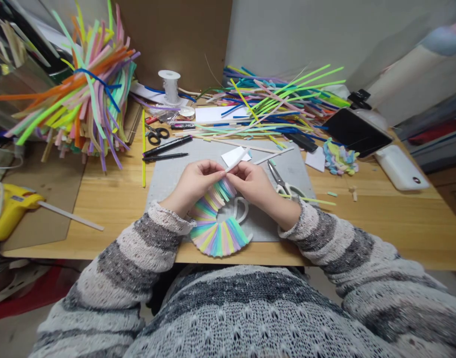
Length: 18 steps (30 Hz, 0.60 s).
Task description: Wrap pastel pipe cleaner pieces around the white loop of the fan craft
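Head view: nearest, a knitted sweater is cut off by the lower edge. A pastel-striped chenille-stem band curves over the near edge of the grey mat on the table; its far end runs up beneath the hands, where its tip is hidden. Left hand and right hand meet there, each grip closed to a pinch, thumb against forefinger, on a narrow white strip; the other fingers are mostly out of sight. At left, a yellow glue gun is cut off by the frame. Pale-handled scissors lie beside the right cuff. Farther off, black-handled scissors lie left. Farthest, a bundle of chenille stems fills the left, and loose stems tangle right, hard to tell apart.
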Available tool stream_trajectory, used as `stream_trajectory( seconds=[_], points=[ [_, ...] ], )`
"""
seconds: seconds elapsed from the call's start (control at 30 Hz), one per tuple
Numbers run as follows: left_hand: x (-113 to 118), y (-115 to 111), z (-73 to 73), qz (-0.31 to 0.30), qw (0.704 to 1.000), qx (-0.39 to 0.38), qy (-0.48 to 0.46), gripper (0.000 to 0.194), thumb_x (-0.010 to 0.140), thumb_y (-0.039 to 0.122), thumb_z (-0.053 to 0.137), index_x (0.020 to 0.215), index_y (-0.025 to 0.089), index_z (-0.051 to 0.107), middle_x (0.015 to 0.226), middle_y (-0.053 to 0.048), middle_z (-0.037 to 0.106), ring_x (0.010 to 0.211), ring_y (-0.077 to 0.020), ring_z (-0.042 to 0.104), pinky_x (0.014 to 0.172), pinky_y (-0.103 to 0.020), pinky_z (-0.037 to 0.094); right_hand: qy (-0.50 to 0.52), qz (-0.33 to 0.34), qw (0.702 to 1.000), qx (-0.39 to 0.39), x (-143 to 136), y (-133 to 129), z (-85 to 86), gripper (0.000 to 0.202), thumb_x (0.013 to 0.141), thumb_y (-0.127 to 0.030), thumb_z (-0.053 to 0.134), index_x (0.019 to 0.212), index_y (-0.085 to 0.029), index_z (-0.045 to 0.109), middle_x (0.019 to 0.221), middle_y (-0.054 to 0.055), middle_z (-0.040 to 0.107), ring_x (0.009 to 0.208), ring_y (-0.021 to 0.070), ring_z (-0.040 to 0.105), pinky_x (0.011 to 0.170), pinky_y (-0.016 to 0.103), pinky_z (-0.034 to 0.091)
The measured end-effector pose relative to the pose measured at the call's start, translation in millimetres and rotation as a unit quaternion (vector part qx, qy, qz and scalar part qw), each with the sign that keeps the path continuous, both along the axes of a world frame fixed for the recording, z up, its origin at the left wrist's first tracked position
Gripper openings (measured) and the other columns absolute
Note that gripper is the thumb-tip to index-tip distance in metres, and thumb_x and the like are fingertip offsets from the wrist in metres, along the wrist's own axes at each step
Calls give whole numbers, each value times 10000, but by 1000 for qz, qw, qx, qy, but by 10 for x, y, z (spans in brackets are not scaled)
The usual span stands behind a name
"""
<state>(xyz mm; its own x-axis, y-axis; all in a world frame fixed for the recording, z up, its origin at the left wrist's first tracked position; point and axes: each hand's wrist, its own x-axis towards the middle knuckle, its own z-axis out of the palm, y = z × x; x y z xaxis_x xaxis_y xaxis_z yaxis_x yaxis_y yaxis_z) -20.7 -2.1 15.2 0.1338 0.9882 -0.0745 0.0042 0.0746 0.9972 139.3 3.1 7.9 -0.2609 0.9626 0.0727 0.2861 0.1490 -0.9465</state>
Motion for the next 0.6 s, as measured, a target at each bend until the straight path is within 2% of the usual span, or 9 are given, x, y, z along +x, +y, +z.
stream_trajectory(
  seconds=[0.13, 0.27, 0.43, 0.6],
  points=[
    [-12, -3, -11, -8, 1000, -17, -6, 267, 615, 318, 773, 771, 133, 661, 771, -29, 669, 710, -138, 596, 738, -288, 464, -1, 1, 1000, 11, -1, -9, 28, 162, 737, -303, 605, 675, -162, 551, 628, -9, 557, 549, 104, 476, 526, 245, 378],
    [-40, -16, -23, -12, 999, -32, 38, 323, 621, 352, 768, 833, 132, 667, 735, -26, 659, 655, -133, 577, 645, -265, 437, 5, 3, 1000, 9, 1, -15, 53, 149, 732, -285, 599, 660, -172, 533, 605, -26, 527, 526, 95, 453, 505, 237, 360],
    [-43, -17, -9, 1, 999, -17, 35, 251, 623, 345, 767, 733, 139, 674, 692, -16, 651, 629, -122, 556, 646, -265, 427, 2, 3, 1000, -8, 6, -19, 55, 141, 730, -287, 602, 679, -170, 545, 600, -24, 535, 515, 95, 463, 487, 231, 360],
    [-31, -18, 12, 5, 999, -12, 34, 234, 629, 348, 769, 718, 149, 685, 690, -13, 657, 621, -122, 553, 652, -268, 432, -5, -5, 1000, -1, 9, -14, 50, 132, 726, -282, 608, 693, -161, 567, 606, -22, 551, 518, 89, 463, 486, 222, 354]
  ],
)
